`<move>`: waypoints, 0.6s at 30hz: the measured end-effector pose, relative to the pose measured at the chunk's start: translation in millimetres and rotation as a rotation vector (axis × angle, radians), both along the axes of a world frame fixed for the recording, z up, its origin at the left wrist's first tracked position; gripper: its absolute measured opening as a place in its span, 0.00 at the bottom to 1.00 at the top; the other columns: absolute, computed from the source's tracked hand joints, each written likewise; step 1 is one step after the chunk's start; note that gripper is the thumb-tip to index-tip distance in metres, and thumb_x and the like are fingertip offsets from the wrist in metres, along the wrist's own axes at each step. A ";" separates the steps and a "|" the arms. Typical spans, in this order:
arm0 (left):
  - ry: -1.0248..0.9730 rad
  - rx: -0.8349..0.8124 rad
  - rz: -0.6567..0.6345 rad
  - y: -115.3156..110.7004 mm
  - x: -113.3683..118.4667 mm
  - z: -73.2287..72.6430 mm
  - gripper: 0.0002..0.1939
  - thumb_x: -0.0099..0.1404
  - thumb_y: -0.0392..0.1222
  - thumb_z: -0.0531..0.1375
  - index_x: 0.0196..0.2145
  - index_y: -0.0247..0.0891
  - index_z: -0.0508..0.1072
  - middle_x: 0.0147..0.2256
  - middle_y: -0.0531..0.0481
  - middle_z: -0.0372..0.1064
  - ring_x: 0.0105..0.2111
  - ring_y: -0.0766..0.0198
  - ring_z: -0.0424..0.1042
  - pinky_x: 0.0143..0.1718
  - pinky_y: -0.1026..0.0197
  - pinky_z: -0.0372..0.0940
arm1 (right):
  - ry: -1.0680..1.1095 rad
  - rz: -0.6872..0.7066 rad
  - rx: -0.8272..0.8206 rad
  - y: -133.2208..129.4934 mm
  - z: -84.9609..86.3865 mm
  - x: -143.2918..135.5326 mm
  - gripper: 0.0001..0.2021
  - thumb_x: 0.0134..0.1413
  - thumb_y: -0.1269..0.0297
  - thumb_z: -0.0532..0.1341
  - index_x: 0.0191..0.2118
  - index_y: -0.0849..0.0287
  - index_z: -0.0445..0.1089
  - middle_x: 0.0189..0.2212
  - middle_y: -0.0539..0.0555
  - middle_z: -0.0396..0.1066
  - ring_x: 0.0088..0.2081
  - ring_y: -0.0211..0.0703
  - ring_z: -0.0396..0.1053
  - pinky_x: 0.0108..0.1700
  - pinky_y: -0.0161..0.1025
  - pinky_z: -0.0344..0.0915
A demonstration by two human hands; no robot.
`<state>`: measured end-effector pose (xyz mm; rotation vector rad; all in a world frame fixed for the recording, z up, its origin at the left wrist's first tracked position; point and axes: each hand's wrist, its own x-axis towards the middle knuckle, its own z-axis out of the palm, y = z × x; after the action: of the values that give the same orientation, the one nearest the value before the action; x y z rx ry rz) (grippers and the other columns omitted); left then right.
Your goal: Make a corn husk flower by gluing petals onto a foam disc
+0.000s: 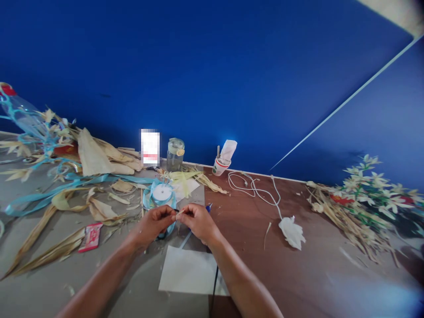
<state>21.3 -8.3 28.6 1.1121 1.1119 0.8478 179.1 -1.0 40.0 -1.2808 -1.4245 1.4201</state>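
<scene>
My left hand point(155, 225) and my right hand point(198, 221) meet in front of me, fingertips pinched together. Between them is a small pale piece point(179, 215), perhaps a scrap of dried husk; its full shape is hidden. Just behind stands a spool point(162, 192) with light blue ribbon point(124, 178) trailing left. A blue-tipped object point(208, 206) shows past my right hand, mostly covered by it. Below my wrists lies a white sheet of paper point(185, 274), crossed by a black cord point(215, 278). Dried husks point(99, 207) and a red packet point(90, 237) lie to the left.
A glass jar point(175, 157) and a paper cup point(221, 166) holding tissue stand along the blue wall. A white cable point(273, 201) and crumpled tissue point(292, 232) lie right of centre. White-flowered stems point(374, 185) sit far right. A plastic bottle point(24, 115) leans far left.
</scene>
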 end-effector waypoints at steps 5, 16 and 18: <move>-0.142 -0.068 0.017 -1.0 -1.5 -0.2 0.15 0.51 0.50 0.64 0.25 0.35 0.67 0.17 0.59 0.54 0.16 0.75 0.50 0.17 0.68 0.44 | 0.109 -0.014 -0.032 -3.4 -1.9 -5.9 0.07 0.40 0.63 0.63 0.23 0.60 0.66 0.19 0.45 0.61 0.22 0.32 0.55 0.25 0.31 0.52; -0.244 -0.075 0.010 -3.8 0.7 -2.1 0.15 0.51 0.49 0.64 0.25 0.35 0.66 0.17 0.59 0.52 0.16 0.75 0.49 0.18 0.68 0.44 | 0.256 -0.048 -0.142 -6.5 -2.1 -10.8 0.02 0.36 0.69 0.60 0.23 0.60 0.66 0.17 0.44 0.59 0.20 0.30 0.52 0.23 0.30 0.49; -0.211 -0.033 0.008 -4.6 2.0 -3.2 0.15 0.53 0.50 0.63 0.25 0.36 0.66 0.18 0.59 0.53 0.16 0.75 0.48 0.18 0.68 0.44 | 0.386 -0.066 -0.255 -5.4 -3.8 -11.4 0.02 0.35 0.69 0.59 0.21 0.61 0.65 0.15 0.44 0.59 0.19 0.30 0.52 0.22 0.30 0.47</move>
<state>23.4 -12.9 25.4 0.9678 0.9520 0.9268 167.7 -6.3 36.3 -1.1139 -0.9599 1.7342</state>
